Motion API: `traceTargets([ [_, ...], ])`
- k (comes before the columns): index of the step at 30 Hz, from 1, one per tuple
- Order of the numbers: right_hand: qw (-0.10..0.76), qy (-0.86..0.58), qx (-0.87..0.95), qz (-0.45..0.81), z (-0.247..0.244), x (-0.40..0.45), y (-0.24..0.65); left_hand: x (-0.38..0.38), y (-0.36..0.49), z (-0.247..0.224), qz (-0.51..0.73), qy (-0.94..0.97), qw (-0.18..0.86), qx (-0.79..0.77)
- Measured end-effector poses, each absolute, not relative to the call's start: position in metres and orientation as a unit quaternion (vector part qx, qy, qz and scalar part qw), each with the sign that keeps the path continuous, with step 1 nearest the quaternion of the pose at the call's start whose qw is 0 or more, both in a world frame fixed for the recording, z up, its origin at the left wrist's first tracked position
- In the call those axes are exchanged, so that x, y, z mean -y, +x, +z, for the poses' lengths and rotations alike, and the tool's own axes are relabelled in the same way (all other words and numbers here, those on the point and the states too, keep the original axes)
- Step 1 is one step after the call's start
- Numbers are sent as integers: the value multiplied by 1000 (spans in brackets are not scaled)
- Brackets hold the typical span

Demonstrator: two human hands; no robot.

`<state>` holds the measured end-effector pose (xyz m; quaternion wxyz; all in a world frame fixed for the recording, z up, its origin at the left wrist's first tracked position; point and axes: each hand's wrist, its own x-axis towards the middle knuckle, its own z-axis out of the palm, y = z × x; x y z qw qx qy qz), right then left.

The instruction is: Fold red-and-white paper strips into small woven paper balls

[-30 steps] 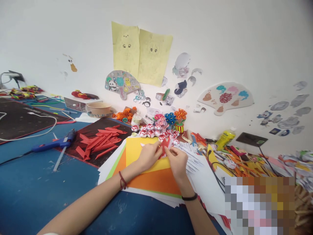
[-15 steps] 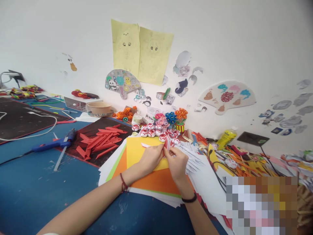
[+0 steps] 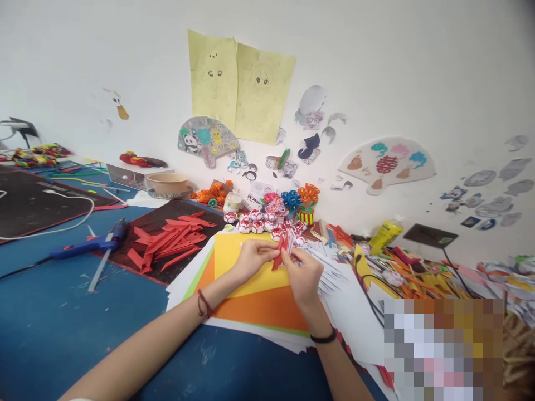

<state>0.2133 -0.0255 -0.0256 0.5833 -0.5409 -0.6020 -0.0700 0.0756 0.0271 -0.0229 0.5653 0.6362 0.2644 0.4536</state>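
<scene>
Between my two hands is a folded red and white paper strip, held above a stack of coloured paper. My left hand pinches it from the left side. The fingers of my right hand are closed on its right side, and they hide part of it. Just beyond my fingertips sit several small red and white folded paper pieces. Yellow paper lies under my hands, with orange paper nearer to me.
Red paper strips are heaped on a dark mat to the left. A blue glue gun with a cord lies beside them. A tan bowl and paper flowers stand by the wall. To the right are a yellow bottle and paper scraps.
The paper strip has turned between my fingers; more of its red face shows now. The white end that stuck out left of my left hand is mostly out of sight.
</scene>
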Motion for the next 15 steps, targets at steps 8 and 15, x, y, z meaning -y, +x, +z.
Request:
traceTargets([
  [8,604,-535,571,151,-27,23,216,-29,75,-29,479,556,625,-266],
  [15,570,-561,582,149,-24,24,219,-31,76,-32,492,592,590,-244],
])
